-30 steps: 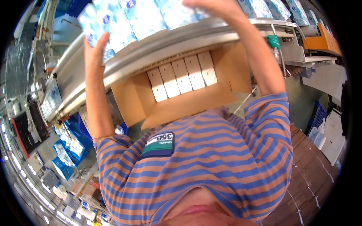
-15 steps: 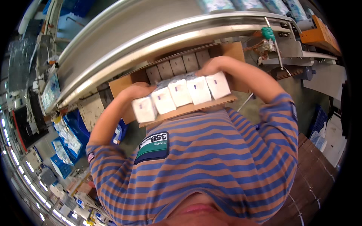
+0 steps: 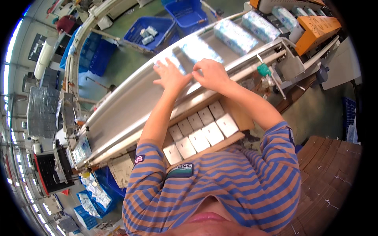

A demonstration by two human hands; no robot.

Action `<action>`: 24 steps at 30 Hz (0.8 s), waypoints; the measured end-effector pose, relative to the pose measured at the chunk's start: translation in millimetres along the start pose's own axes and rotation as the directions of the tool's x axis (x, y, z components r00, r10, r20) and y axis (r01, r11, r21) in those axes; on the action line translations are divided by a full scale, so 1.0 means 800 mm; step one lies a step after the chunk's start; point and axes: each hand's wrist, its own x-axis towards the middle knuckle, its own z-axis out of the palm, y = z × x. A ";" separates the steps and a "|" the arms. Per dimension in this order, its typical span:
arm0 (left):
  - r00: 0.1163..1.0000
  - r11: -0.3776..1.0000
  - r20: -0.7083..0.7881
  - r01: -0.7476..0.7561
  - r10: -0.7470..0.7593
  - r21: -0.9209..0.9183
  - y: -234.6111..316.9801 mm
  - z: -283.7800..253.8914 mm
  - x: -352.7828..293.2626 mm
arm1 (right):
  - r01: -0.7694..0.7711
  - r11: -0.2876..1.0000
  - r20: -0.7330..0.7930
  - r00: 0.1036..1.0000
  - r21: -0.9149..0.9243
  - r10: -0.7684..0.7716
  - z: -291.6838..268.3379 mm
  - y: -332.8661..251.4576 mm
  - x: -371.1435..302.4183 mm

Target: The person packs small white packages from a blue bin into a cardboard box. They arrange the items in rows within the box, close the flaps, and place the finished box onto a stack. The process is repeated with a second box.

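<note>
My left hand [image 3: 170, 75] is open, its fingers spread over a blue-and-white plastic-wrapped pack [image 3: 176, 62] on the conveyor belt. Whether the fingertips touch the pack I cannot tell. Close beside it, my right hand [image 3: 212, 75] has loosely curled fingers with a gap to the thumb and nothing visible in it. It is at the near end of another wrapped pack [image 3: 200, 48]. Between my body and the conveyor, below my forearms, stands an open cardboard box [image 3: 241, 118]. Two rows of packs with white ends [image 3: 212, 133] stand inside it; my left arm partly covers the box.
The conveyor belt [image 3: 122, 114] crosses in front of me, with more wrapped packs [image 3: 236, 37] to the right. An orange machine part [image 3: 315, 35] is at its right end. Blue crates [image 3: 185, 13] stand beyond. Flattened brown cardboard [image 3: 323, 177] lies to my right.
Both hands have let go of the packs in the cardboard box and moved forward over the conveyor belt. The front row now sits lower in the box. My view has shifted forward.
</note>
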 end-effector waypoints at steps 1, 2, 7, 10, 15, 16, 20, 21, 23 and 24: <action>1.000 0.999 0.021 0.022 -0.021 -0.046 -0.013 -0.004 0.008 | -0.029 0.997 -0.095 0.995 -0.067 0.022 -0.002 0.017 0.013; 1.000 0.990 0.010 0.001 0.000 -0.144 -0.056 0.005 0.020 | -0.062 0.991 -0.066 0.996 -0.122 0.054 -0.002 0.029 0.023; 0.973 0.147 0.187 0.167 0.134 -0.975 -0.126 0.016 0.022 | -0.436 0.894 0.176 0.877 -0.101 0.447 0.037 0.041 0.056; 0.999 0.526 -0.046 -0.027 -0.022 -0.850 -0.088 0.026 0.020 | -0.333 0.942 0.197 0.926 0.027 0.322 0.059 0.013 0.060; 0.986 0.682 -0.162 -0.148 0.043 -0.717 -0.058 0.015 0.017 | -0.243 0.947 -0.201 0.959 -0.212 0.201 -0.016 0.046 0.075; 0.981 0.591 -0.177 -0.191 0.082 -0.784 -0.054 0.030 0.029 | -0.383 0.887 -0.092 0.923 -0.259 0.372 -0.030 0.066 0.073; 0.980 0.595 -0.198 -0.171 0.020 -0.785 -0.014 0.034 0.039 | -0.408 0.885 0.042 0.903 -0.222 0.427 -0.037 0.089 0.066; 0.982 0.575 -0.183 -0.170 0.036 -0.800 -0.013 0.034 0.042 | -0.303 0.942 0.062 0.947 -0.143 0.314 -0.044 0.083 0.065; 0.987 0.545 -0.142 -0.157 0.070 -0.823 -0.011 0.035 0.039 | -0.381 0.880 -0.074 0.924 -0.284 0.375 -0.067 0.095 0.079; 0.988 0.546 -0.136 -0.156 0.077 -0.823 -0.001 0.036 0.037 | -0.449 0.838 -0.195 0.893 -0.309 0.406 -0.081 0.123 0.080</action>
